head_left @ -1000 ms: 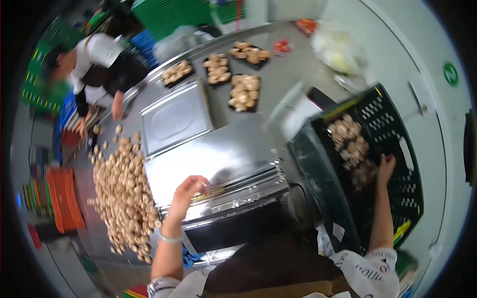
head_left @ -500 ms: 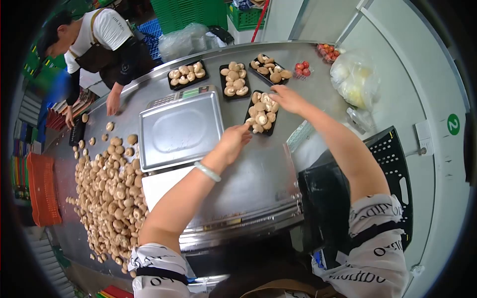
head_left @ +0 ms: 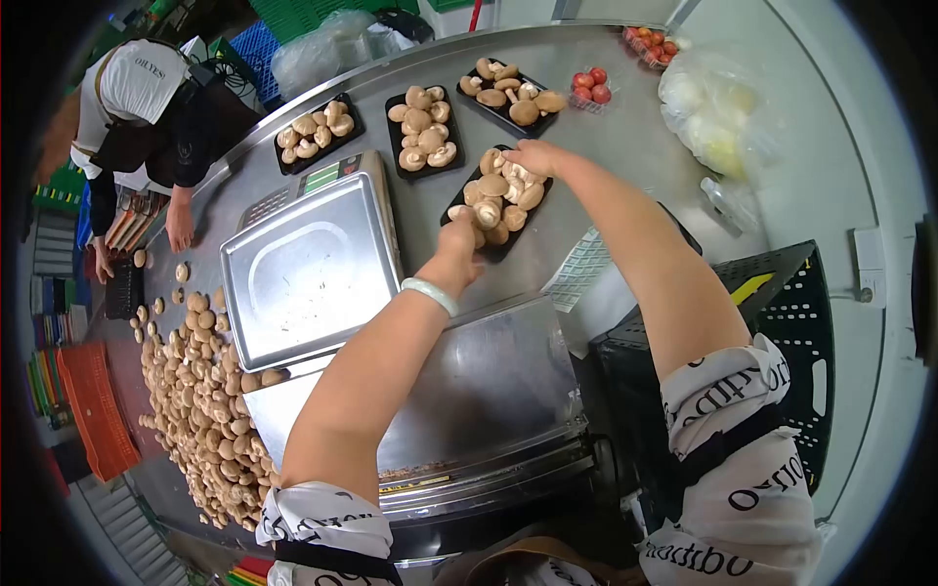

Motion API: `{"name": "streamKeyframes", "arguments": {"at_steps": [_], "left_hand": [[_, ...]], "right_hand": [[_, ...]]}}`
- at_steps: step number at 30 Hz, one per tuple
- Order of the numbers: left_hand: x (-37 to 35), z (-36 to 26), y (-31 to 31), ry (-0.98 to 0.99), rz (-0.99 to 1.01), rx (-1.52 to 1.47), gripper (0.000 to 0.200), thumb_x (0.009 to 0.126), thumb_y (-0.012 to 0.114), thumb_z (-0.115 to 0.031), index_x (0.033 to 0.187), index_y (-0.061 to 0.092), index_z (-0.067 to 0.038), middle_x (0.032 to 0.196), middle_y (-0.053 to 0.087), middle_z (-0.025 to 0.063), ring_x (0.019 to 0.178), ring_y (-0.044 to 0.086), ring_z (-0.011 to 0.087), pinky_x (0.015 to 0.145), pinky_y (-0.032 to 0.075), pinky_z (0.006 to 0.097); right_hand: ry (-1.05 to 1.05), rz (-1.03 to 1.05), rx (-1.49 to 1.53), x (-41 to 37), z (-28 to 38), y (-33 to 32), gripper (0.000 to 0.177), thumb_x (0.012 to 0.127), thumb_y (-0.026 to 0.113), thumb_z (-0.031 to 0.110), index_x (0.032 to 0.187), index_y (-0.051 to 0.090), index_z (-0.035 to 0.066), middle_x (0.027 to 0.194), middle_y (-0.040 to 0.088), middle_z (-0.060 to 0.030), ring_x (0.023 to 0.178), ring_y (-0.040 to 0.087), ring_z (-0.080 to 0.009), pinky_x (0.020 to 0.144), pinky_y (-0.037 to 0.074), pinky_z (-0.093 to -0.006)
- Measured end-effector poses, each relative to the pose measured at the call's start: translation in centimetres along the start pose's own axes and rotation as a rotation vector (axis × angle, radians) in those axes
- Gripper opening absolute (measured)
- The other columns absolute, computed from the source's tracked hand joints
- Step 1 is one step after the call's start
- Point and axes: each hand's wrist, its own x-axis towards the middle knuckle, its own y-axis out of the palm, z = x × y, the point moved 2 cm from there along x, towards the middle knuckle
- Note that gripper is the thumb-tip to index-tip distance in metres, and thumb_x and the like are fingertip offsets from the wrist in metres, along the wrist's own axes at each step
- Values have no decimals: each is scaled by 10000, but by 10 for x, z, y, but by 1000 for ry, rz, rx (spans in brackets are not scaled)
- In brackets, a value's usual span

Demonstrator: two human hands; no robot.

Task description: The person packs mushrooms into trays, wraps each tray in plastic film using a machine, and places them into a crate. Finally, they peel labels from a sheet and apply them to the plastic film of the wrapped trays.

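Mushroom tray gripped at both ends

Nearest the body, a smooth steel plate point(head_left: 489, 361) slopes on the front of a machine, with a dark perforated crate point(head_left: 782, 322) to its right. Just beyond the plate, the left hand point(head_left: 452, 256) has its fingers closed on the near end of a black tray point(head_left: 495, 252) filled with mushrooms point(head_left: 493, 186). The right hand point(head_left: 535, 156) has its fingers closed on the far end; the undersides of both grips are hidden. Whether the tray touches the bench point(head_left: 606, 146) or is slightly raised, I cannot tell.

The caps are heaped above the rim, so the tray is best kept level and moved smoothly. Pressure belongs on the rim rather than the caps, which would probably bruise or roll off; the left fingers lie right beside one, so that side wants the lighter touch. Both ends should travel together, since a thin tray may flex under the load.

To the left of the tray sits a scale point(head_left: 303, 264), its pan bare, and beside it a loose mushroom heap point(head_left: 210, 391). Farther back stand three more filled trays point(head_left: 415, 127), then packed tomatoes point(head_left: 590, 86). At far left, a co-worker's hand point(head_left: 180, 223) reaches over the bench.
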Motion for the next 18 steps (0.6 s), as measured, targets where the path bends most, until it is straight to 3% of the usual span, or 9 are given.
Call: {"name": "streamKeyframes", "arguments": {"at_steps": [3,4,8,9,10,14,18], "left_hand": [[-3,-9,-10,133,-4,19,616,965,430,-457,1425,245,-92,1410,360,193,1236,399,429,969,370,595],[-18,-18,-12,181,-7,85,616,962,451,-441,1409,232,-77,1400,368,183,1239,408,384,932,420,544],[-90,-33,-36,448,60,177,713,954,453,-472,1455,174,-47,1411,357,186,1222,441,342,929,434,516],[-112,-33,-46,480,38,189,678,956,444,-509,1439,229,-84,1280,462,145,1054,521,285,912,434,495],[-136,-33,-58,496,46,234,671,956,439,-516,1428,256,-76,1265,474,142,1034,523,270,897,447,480],[-220,-8,-115,529,83,368,657,948,424,-557,1359,382,-46,1166,517,116,924,533,207,799,506,401],[-250,45,-176,458,60,421,663,937,428,-583,1312,444,-36,1106,515,96,862,524,191,743,522,370]], "right_hand": [[-21,-43,24,-21,4,-23,581,942,438,497,1098,576,-46,1097,621,-226,1005,597,-331,888,441,-401],[-23,-39,51,-32,10,-33,590,942,434,497,1104,587,-49,1106,622,-236,1016,600,-340,890,443,-406],[-17,-101,219,-103,52,-77,598,944,429,498,1100,614,-49,1089,637,-233,992,617,-336,866,459,-403],[-10,-133,277,-132,68,-83,593,945,430,499,1093,617,-44,1071,643,-222,969,623,-324,851,466,-398],[18,-124,355,-165,89,-88,556,949,448,485,1078,627,-26,1033,655,-156,922,630,-251,815,490,-380],[40,24,656,-247,133,-57,539,926,500,500,1159,598,24,1017,634,-87,867,602,-176,755,514,-327],[89,132,812,-300,159,20,546,922,528,483,1158,586,-6,1049,621,-136,907,607,-220,760,524,-341]]}}
